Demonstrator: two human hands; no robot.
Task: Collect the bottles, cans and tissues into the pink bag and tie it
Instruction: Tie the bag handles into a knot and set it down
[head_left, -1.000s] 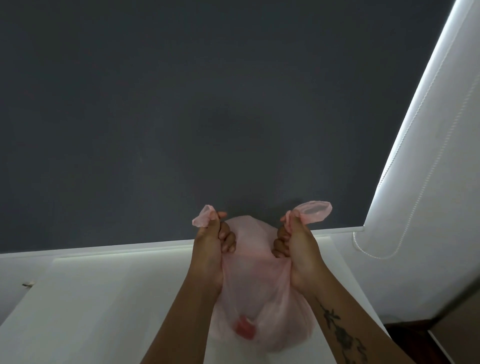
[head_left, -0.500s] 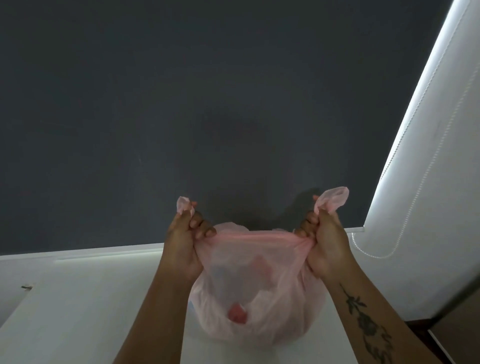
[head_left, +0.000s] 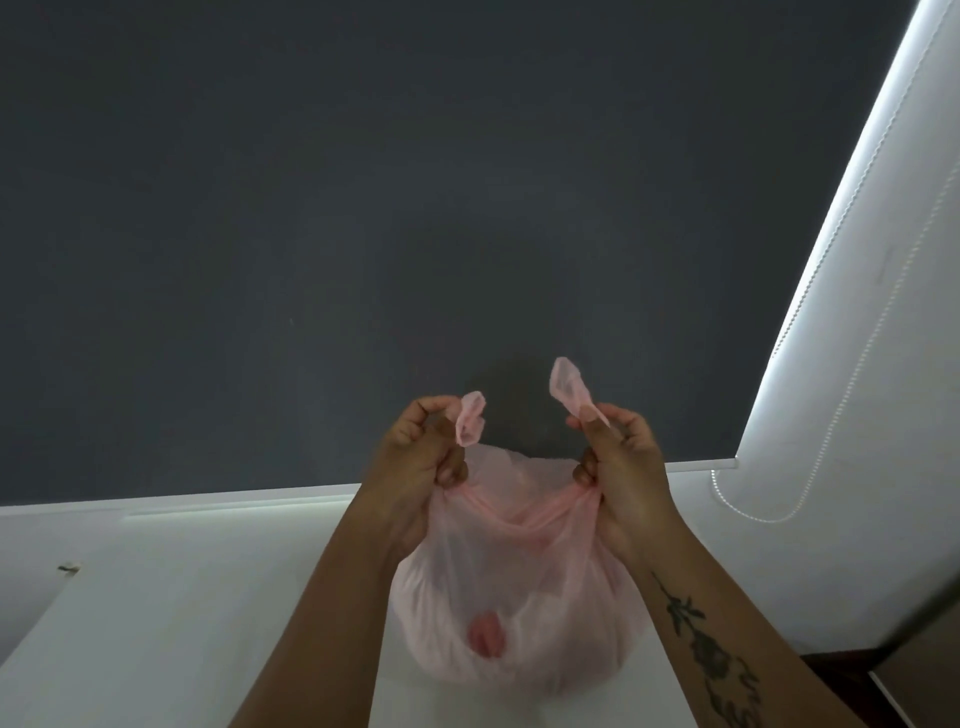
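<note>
Fingers (head_left: 451, 470) of left hand (head_left: 415, 467) and right hand (head_left: 621, 467) curled tight on gathered corners of pink bag (head_left: 511, 613), resting full on white table (head_left: 156, 597); tails upright above bag; recommended: cross tails over bag mouth, tuck under, cinch evenly without tearing film.

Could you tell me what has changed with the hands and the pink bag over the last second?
From close together, the left hand and right hand pulled apart, stretching the pink bag mouth wide, and have now come partway back in. Both kept their grip on the bag's ends throughout; no knot shows yet. The bag remains on the white table, its contents unchanged.
</note>
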